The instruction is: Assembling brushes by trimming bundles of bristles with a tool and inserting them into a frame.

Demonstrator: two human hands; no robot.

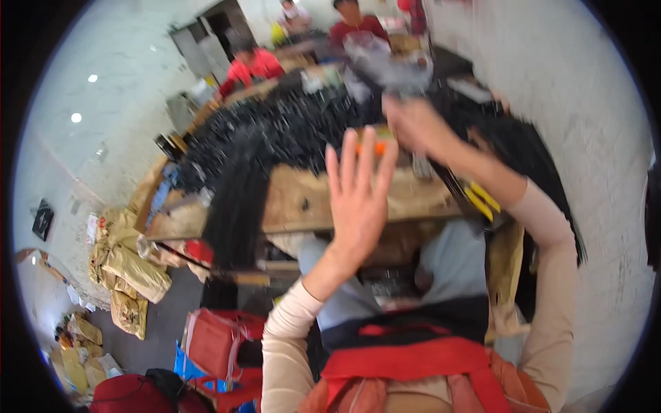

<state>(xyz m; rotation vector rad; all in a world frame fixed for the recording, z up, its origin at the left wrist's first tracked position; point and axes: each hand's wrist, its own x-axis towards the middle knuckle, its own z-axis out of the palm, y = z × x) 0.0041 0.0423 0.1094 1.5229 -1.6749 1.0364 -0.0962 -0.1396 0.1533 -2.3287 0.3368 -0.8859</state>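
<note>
My left hand (361, 199) is raised above the wooden table (296, 199), fingers stretched and spread, with nothing in it. Farther right and forward, my right hand (420, 127) is blurred; its fingers look curled, and whatever they may hold cannot be made out. Beyond both hands lies a heap of short black strips (289, 120). A bundle of long, thin black strands (241, 193) hangs over the near table edge, left of my left hand. Below my right forearm are a yellow-handled tool (482, 199) and some thin dark rods. Behind my left fingers is a small orange thing (372, 148).
More long black strands (544, 179) hang at the right by the white wall (606, 138). Clear plastic bags (392, 65) lie at the back. People (251, 65) sit at the far side. Golden sacks (131, 268) and a red chair (217, 344) stand at the left.
</note>
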